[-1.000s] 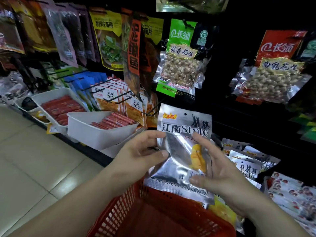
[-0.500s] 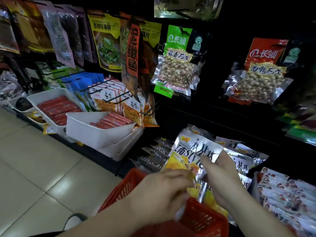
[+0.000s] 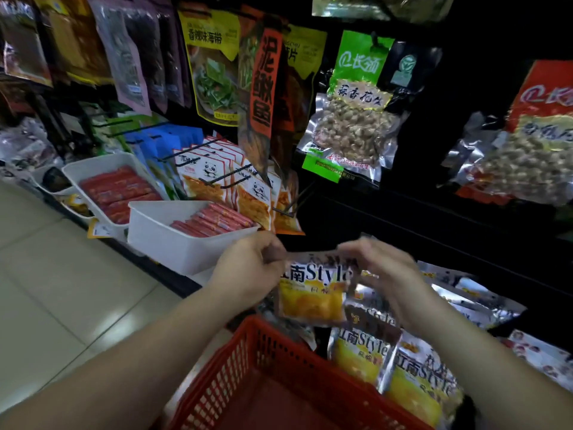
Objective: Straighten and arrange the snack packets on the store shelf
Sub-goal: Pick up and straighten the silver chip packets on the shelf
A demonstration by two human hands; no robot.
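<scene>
At nine o'clock in the view, a white plastic tub [image 3: 173,243] of red sausage sticks [image 3: 214,221] is set on the shelf edge above a pale tiled floor [image 3: 62,290]. Just above it, at about eleven o'clock from the tub, white panda-printed packets [image 3: 214,178] are hung on black hooks.

Near the centre, the left hand [image 3: 251,268] is seen with its fingers curled, and the top left corner of a silver-and-yellow foil snack packet [image 3: 313,293] is pinched by it. The packet is held upright in the air, above the far rim of a red plastic mesh basket [image 3: 279,383] at six o'clock. Its top right edge is gripped by the curled fingers of the right hand [image 3: 381,274], though that hand is blurred.

At five o'clock from the held packet, two matching yellow foil packets [image 3: 418,386] are stood side by side against the basket's right side. At three o'clock, more silver packets [image 3: 465,293] are laid overlapping on the dark shelf.

At one o'clock, a green-topped clear bag of peanuts [image 3: 353,119] is hung, and a red-topped bag of peanuts [image 3: 539,144] is hung at the far right edge.
</scene>
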